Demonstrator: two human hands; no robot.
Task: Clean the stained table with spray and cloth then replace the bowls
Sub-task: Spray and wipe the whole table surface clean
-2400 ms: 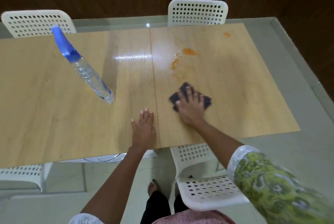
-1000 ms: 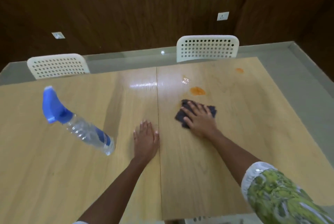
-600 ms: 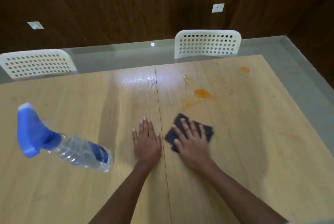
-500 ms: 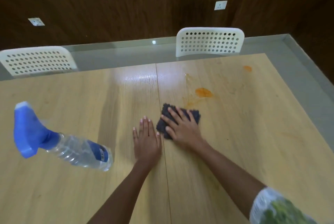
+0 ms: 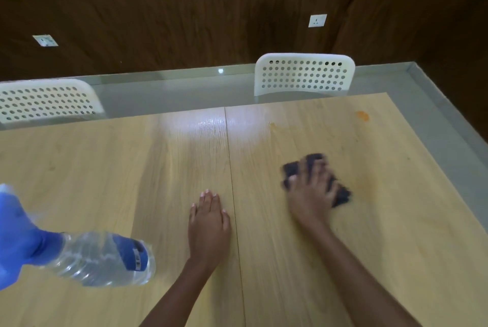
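Observation:
My right hand [image 5: 309, 194] presses a dark cloth [image 5: 340, 193] flat on the light wooden table [image 5: 105, 173], right of the centre seam; both are blurred by motion. My left hand [image 5: 210, 223] lies flat, fingers together, just left of the seam, holding nothing. A clear spray bottle [image 5: 100, 258] with a blue trigger head stands on the table at the near left. An orange stain [image 5: 363, 116] sits near the far right corner, and a faint smear [image 5: 273, 126] lies further left. No bowls are in view.
Two white perforated chairs stand at the table's far side, one [image 5: 303, 74] behind the right half and one [image 5: 47, 101] at the far left. A grey floor and dark wood wall lie beyond.
My right hand has swept the cloth to the right and farther away. The large orange stain seen near the middle no longer shows. My left hand stayed in place.

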